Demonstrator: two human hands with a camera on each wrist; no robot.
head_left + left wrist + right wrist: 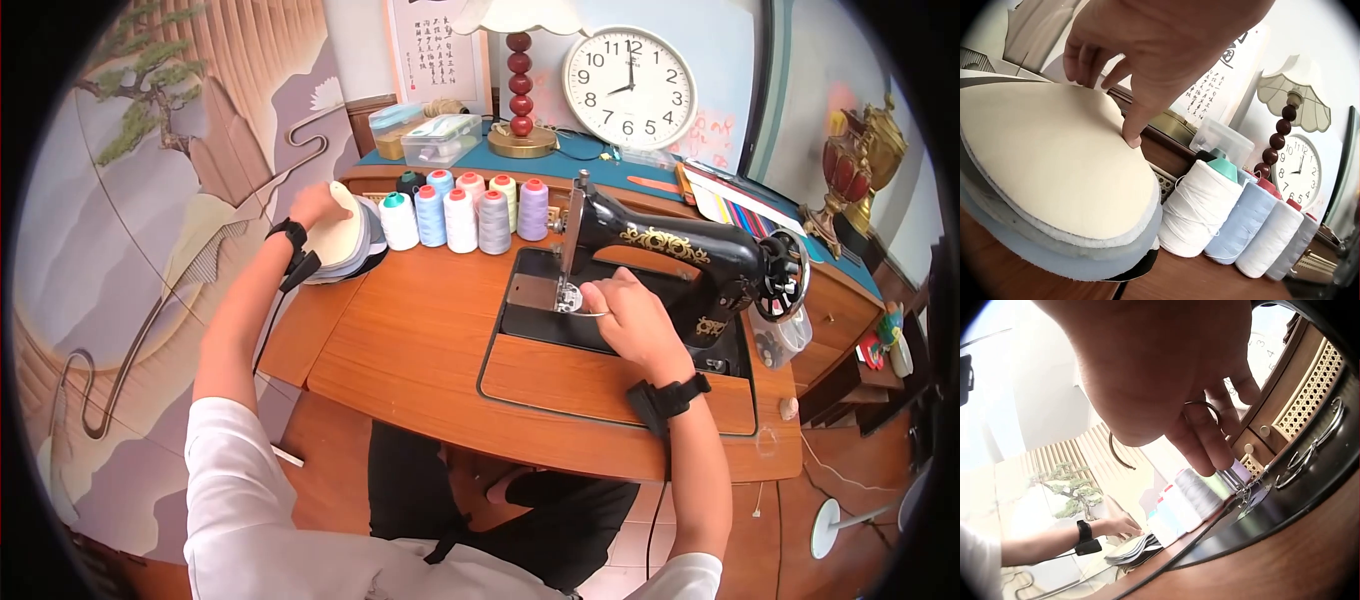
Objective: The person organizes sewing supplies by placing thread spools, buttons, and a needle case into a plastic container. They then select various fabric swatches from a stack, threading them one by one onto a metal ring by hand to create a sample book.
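At the left end of the table my left hand (320, 208) grips the upper edge of a cream rounded pad (1060, 156), thumb at one side and fingers at the other. Below this pad lies a stack of grey and pale blue pieces (1107, 265). My right hand (635, 320) is beside the needle and presser foot (567, 297) of a black sewing machine (660, 240). It holds a thin curved metal-looking piece (1119, 452), whose middle is hidden behind the hand; I cannot tell its kind.
Several thread cones (460, 220) stand behind the bare wood top (400, 320). Silvery metal loops (1310, 450) lie on the machine bed. Along the back are a lamp (520, 85), a clock (630, 88) and clear plastic boxes (440, 140). The machine's handwheel (783, 272) juts out at right.
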